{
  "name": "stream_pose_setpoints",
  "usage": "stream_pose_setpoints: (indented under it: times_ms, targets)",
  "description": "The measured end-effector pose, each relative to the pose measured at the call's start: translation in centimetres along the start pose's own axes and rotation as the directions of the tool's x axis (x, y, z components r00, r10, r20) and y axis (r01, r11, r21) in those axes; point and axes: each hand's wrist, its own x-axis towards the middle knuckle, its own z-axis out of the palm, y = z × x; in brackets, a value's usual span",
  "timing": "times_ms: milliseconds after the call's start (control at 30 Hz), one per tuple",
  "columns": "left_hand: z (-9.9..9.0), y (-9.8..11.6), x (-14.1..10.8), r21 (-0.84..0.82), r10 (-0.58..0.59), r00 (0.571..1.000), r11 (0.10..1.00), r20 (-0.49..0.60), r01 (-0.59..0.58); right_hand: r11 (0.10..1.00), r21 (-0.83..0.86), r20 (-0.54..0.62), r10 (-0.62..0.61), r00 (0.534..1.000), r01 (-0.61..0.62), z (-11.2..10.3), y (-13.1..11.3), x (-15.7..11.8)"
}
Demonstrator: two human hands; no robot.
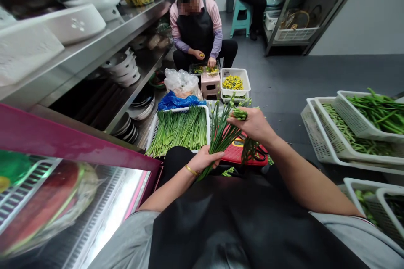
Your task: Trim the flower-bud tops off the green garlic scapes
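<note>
My left hand (204, 162) is closed around the lower stems of a loose bunch of flowering chives (222, 132), which fans upward with the buds at the top. Higher up on the right, my right hand (257, 125) is closed on a smaller cluster of flowering chives (240, 113). Its buds poke out past the thumb, and its stems hang down beneath the hand. Below my hands lies a red surface (230, 157) with a dark looped thing on it, partly covered. Left of the bunch, a white basket (208, 124) holds many cut green stems laid side by side.
A co-worker (197, 25) sits opposite, hands over clear boxes of yellow flowers. Beside them stands a white basket (248, 76) of yellow flowers. Steel shelving (104, 46) with dishes runs along the left, above a lit cooler. Stacked vegetable baskets (315, 134) stand on the right.
</note>
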Motion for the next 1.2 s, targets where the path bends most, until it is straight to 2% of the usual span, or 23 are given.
stream_pose_setpoints:
  times_ms: [133,200,300,367,500,567,633,767,833,967,1200]
  targets:
    - [-0.2,0.3,-0.4,-0.007,-0.002,1.000,1.000,0.023,0.002,0.992,0.126,-0.131,0.023,0.991,-0.006,-1.3,0.9,0.5]
    - [-0.3,0.5,-0.5,-0.012,0.005,1.000,1.000,0.030,-0.004,0.992,0.125,-0.203,0.055,0.978,-0.030,-2.3,1.4,0.8]
    - [-0.2,0.5,-0.6,-0.024,0.019,0.999,1.000,0.049,-0.018,0.996,0.069,-0.209,0.071,0.975,-0.057,-3.2,1.7,1.0]
    - [-0.2,0.4,-0.5,-0.011,0.031,0.998,0.999,0.061,-0.030,0.998,0.027,-0.210,0.053,0.976,-0.048,-3.5,1.3,0.8]
    - [-0.3,0.2,-0.3,0.033,0.030,0.999,0.999,0.045,-0.031,0.999,-0.035,-0.315,-0.013,0.949,0.003,-4.0,-0.8,-0.3]
    - [-0.3,0.1,-0.2,0.035,0.021,0.999,0.999,0.023,-0.022,0.999,-0.045,-0.275,-0.041,0.961,0.029,-4.0,-1.7,-0.6]
    - [-0.2,0.0,-0.2,0.039,0.019,1.000,0.999,0.005,-0.019,0.999,-0.044,-0.177,-0.036,0.983,0.028,-3.7,-1.8,-0.4]
    - [0.0,0.0,-0.2,0.052,0.020,1.000,0.998,-0.007,-0.020,0.999,-0.037,0.016,0.039,0.999,-0.038,-2.1,-0.8,0.9]
    - [0.0,0.0,-0.3,0.055,0.022,1.000,0.998,0.003,-0.023,0.999,0.009,0.081,0.034,0.996,-0.035,-1.4,-0.3,1.2]
    - [-0.2,0.1,-0.5,0.028,0.047,0.998,0.998,0.051,-0.048,0.996,0.077,0.041,0.042,0.998,-0.045,-1.4,0.0,1.2]
    - [-0.5,-0.2,-0.5,-0.005,0.026,0.995,1.000,0.092,-0.026,0.987,0.096,-0.049,0.136,0.989,-0.131,-3.5,-0.1,1.4]
